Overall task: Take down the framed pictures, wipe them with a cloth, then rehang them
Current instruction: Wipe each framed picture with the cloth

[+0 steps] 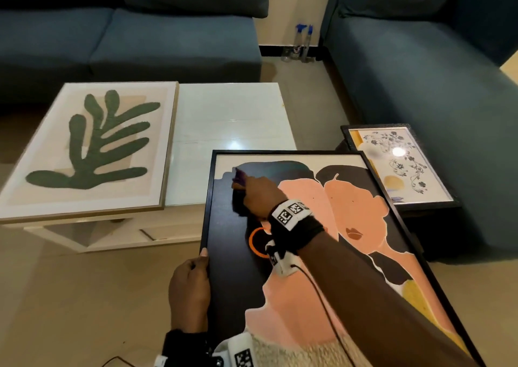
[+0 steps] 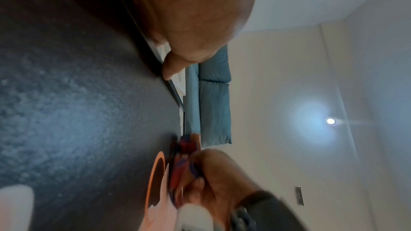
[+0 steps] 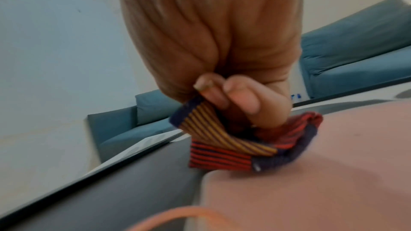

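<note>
My right hand [image 1: 259,197] bunches the striped cloth [image 3: 233,147], fingers curled round it, pressing it onto the glass of the black-framed portrait [image 1: 350,240] tilted across my lap; my left hand [image 1: 190,288] grips its left edge, thumb on the front; the leaf picture [image 1: 92,148] lies flat on the white table [image 1: 229,114]; a floral picture [image 1: 398,164] sits beside the sofa [image 1: 434,72].

A black wrist strap [image 1: 298,233] bearing white blocks printed with black square codes is being worn on the right forearm, a thin black cable [image 1: 322,305] is being trailed from it, and a matching black strap [image 1: 182,347] is being worn on the left wrist.
</note>
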